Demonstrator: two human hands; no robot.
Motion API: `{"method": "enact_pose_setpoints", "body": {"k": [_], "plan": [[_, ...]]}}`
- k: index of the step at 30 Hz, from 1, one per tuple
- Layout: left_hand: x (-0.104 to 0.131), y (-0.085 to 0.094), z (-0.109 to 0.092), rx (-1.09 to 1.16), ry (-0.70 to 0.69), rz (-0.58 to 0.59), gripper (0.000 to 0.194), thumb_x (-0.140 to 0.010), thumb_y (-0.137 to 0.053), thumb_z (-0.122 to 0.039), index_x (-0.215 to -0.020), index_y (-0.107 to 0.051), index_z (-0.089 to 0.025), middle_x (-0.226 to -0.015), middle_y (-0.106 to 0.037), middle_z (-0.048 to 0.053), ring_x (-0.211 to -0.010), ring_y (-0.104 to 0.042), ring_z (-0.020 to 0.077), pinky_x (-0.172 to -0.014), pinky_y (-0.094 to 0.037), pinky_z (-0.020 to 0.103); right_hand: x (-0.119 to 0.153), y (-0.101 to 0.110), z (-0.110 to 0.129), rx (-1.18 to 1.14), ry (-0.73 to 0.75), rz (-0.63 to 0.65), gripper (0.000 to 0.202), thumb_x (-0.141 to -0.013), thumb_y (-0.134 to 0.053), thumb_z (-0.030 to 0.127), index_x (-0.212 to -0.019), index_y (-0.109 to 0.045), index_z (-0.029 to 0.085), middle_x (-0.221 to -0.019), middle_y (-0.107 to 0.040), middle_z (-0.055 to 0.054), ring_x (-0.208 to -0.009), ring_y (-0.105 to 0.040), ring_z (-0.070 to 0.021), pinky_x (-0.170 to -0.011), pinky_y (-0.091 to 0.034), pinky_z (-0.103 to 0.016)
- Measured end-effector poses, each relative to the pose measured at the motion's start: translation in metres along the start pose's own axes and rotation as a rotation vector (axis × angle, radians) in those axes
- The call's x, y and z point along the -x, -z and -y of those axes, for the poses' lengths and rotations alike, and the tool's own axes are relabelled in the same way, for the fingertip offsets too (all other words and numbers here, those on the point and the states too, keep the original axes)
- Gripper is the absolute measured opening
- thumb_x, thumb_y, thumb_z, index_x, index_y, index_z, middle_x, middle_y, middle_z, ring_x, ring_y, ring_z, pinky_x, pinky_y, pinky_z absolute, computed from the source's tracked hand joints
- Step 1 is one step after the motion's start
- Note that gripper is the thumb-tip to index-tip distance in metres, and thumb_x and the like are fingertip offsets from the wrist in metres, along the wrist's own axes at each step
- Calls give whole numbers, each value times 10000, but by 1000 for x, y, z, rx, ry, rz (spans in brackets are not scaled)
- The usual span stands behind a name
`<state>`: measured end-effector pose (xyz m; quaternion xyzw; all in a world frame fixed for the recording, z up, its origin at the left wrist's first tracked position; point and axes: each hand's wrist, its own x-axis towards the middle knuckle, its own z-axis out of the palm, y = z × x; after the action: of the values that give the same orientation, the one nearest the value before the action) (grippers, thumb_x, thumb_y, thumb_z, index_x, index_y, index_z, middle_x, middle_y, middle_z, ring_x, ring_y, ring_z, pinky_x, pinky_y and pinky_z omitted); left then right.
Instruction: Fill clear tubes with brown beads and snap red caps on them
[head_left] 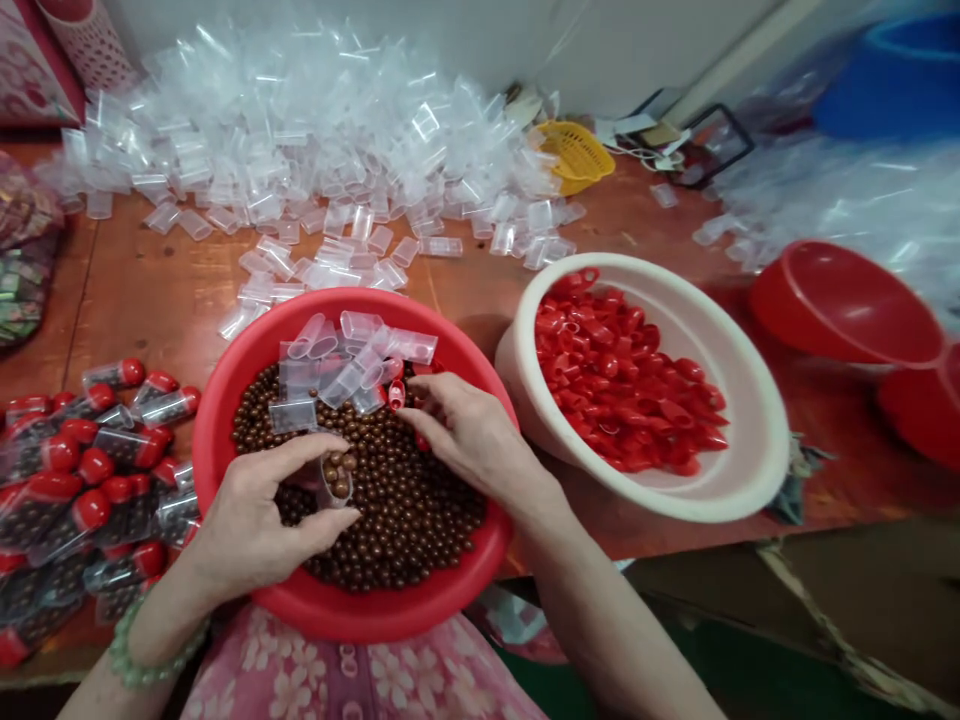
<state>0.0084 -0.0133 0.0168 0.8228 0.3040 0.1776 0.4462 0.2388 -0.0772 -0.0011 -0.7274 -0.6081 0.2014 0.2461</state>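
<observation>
Hold the clear flat-sided plastic tube (335, 484) by its edges: the left hand (255, 510) has it between thumb and fingers, its mouth showing small round brown balls inside. A light pinch should do, since thin plastic may flex, and the mouth is best kept tipped up so nothing rolls out. The right hand (480, 430) has its fingertips at a small glossy red plastic cap (397, 394); whether it grips the cap cannot be told. Both hands are over the round red plastic basin (375, 615) of loose brown balls (397, 520), so keeping the tube above it would catch any spill. Just beyond the left hand, empty clear tubes (300, 378) lie on the balls, within easy reach. Farther right, the white plastic basin (750, 440) holds more red caps (622, 380) on the reddish-brown wooden worktop (142, 280).
</observation>
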Motion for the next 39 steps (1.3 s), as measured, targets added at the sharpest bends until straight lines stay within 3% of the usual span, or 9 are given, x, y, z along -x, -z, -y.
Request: {"method": "enact_pose_setpoints", "body": {"k": [5,11,13,16,19,23,26,30,39], "plan": [[0,2,2,31,-74,25,436,-801,-694,-229,-1224,-615,-161,-1190,-700,85,-1074,-670,190,-980,-511,291,-15,-16,-8,182,43,25,274,-877,-593,292,-1107,-588,144,-969,-682,-116,-846,-654,-246,-738,-508,-373],[2,3,4,194,9,58,461,-831,-670,-240,-1279,-578,-181,-1236,-666,80,-1114,-639,193,-1004,-488,316,-20,-14,-6,89,-64,28,194,-785,-615,240,-965,-594,171,-711,-627,-11,-572,-563,-157,-547,-431,-279],[3,4,5,238,45,49,466,-842,-656,-239,-1296,-564,-196,-1250,-656,79,-1107,-639,197,-983,-499,324,-14,-11,-7,-31,-120,-30,145,-769,-613,241,-899,-577,187,-683,-601,10,-533,-534,-131,-510,-424,-262],[5,4,5,253,47,67,469,-847,-650,-244,-1306,-556,-214,-1269,-645,76,-1127,-629,207,-987,-495,340,1,-9,-5,-447,-190,-63,201,-766,-662,288,-885,-525,203,-685,-583,30,-541,-568,-120,-486,-468,-240],[6,4,4,211,20,56,474,-855,-637,-243,-1316,-538,-196,-1277,-633,88,-1162,-603,211,-1025,-462,353,15,-9,4,-841,-207,-2,423,-766,-703,286,-1119,-476,228,-817,-636,16,-600,-649,-133,-516,-547,-255],[8,1,0,174,-18,63,472,-860,-620,-221,-1315,-511,-159,-1282,-614,105,-1178,-577,205,-1039,-433,343,23,-10,19,-977,-108,67,669,-798,-694,310,-1355,-323,319,-1034,-664,-22,-642,-699,-145,-528,-593,-279],[9,1,-3,232,57,31,416,-837,-651,-242,-1229,-530,-177,-1170,-643,79,-1051,-611,191,-943,-470,319,23,-11,25,-988,-52,132,719,-830,-669,371,-1404,-237,362,-1053,-662,-22,-632,-704,-152,-521,-608,-304],[11,-1,-8,425,144,133,313,-847,-636,-312,-1102,-495,-197,-899,-596,6,-764,-573,129,-713,-481,253,25,-11,30,-1080,-69,165,646,-787,-726,346,-1293,-324,365,-1022,-656,4,-601,-700,-138,-487,-596,-267],[3,-22,-19,389,247,39,293,-825,-616,-331,-1040,-472,-192,-815,-562,-12,-685,-532,120,-637,-425,251,28,-21,42,-1070,-127,29,447,-763,-748,300,-1066,-420,300,-788,-651,67,-466,-598,-76,-452,-545,-199]]}}
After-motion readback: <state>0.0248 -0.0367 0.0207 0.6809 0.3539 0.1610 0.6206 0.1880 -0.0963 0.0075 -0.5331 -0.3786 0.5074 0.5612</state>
